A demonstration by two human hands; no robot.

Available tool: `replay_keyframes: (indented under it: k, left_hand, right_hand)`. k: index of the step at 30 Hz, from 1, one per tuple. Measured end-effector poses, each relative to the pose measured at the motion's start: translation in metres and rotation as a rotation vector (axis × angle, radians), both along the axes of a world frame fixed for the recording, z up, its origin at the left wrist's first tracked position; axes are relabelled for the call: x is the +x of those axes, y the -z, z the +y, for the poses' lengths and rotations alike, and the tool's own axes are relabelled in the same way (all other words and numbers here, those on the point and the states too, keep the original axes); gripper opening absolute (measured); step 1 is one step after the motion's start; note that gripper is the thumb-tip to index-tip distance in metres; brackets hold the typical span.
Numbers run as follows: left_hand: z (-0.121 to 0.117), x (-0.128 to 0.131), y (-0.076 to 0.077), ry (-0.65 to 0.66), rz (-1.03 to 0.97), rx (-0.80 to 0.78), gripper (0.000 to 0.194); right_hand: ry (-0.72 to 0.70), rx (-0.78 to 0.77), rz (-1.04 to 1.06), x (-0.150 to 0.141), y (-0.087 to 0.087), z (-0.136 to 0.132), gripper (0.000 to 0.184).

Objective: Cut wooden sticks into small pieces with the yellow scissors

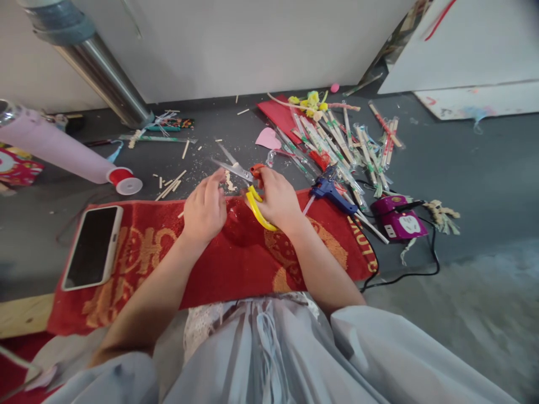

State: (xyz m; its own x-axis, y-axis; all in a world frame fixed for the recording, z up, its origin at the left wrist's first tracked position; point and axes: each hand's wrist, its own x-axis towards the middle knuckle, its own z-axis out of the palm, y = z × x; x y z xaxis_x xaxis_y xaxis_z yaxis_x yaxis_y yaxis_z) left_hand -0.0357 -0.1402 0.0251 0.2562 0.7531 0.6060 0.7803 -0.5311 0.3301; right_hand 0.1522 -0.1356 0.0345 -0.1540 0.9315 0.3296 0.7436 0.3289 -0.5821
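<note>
"Which way do the scissors (243, 170) point?"

"From my head view, the blades aim away from the body and toward the left, spread apart in a narrow V. The long axis slants across the front edge of the bench (471, 168), with the yellow handle loop back toward the body, over the red towel (248, 269)."

"And where are they relative to the hands?"

"My right hand (278, 201) holds them, fingers curled round the handle end. An orange-red piece (256, 170) shows at those fingers; I can't tell if it belongs to the scissors. My left hand (205, 209) is on the other side, its fingers bent and close together, fingertips near the lower blade. I can't tell whether they pinch anything."

"What's about them?"

"Short cut sticks (172, 186) lie beyond the towel, left of the blades. A phone (92, 247) rests on the towel's left end. To the right, a blue glue gun (334, 193) reaches over the towel's far edge, just short of a purple power box (398, 217). Wrapped sticks (332, 140) are heaped beyond the glue gun."
</note>
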Motion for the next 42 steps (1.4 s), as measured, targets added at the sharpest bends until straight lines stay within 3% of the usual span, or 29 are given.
replay_keyframes:
  k: [4,9,15,19,27,34,42]
  left_hand:
    - [0.003,-0.002,0.003,-0.105,0.031,0.01,0.04]
    - [0.001,0.0,0.006,-0.054,-0.054,0.11,0.033]
    - [-0.008,0.01,-0.011,0.0,-0.165,-0.078,0.034]
    - [-0.009,0.011,-0.018,0.013,-0.144,-0.109,0.038]
    - [0.0,-0.002,-0.004,0.023,-0.116,-0.089,0.031]
    - [0.002,-0.003,0.005,-0.052,-0.047,0.0,0.033]
    - [-0.002,0.002,-0.006,-0.093,-0.029,-0.042,0.033]
  right_hand:
    - [-0.068,0.005,-0.044,-0.001,-0.002,-0.002,0.054]
    - [-0.095,0.009,-0.095,-0.003,-0.005,-0.005,0.059]
    - [-0.138,0.034,-0.038,-0.009,0.001,-0.008,0.06]
    - [-0.109,0.049,-0.06,-0.007,-0.001,-0.008,0.065]
    - [-0.136,-0.003,-0.029,-0.001,-0.005,-0.006,0.068]
    - [-0.165,-0.054,0.019,-0.002,-0.004,-0.007,0.072]
    - [-0.126,-0.02,0.014,0.001,-0.002,-0.004,0.065]
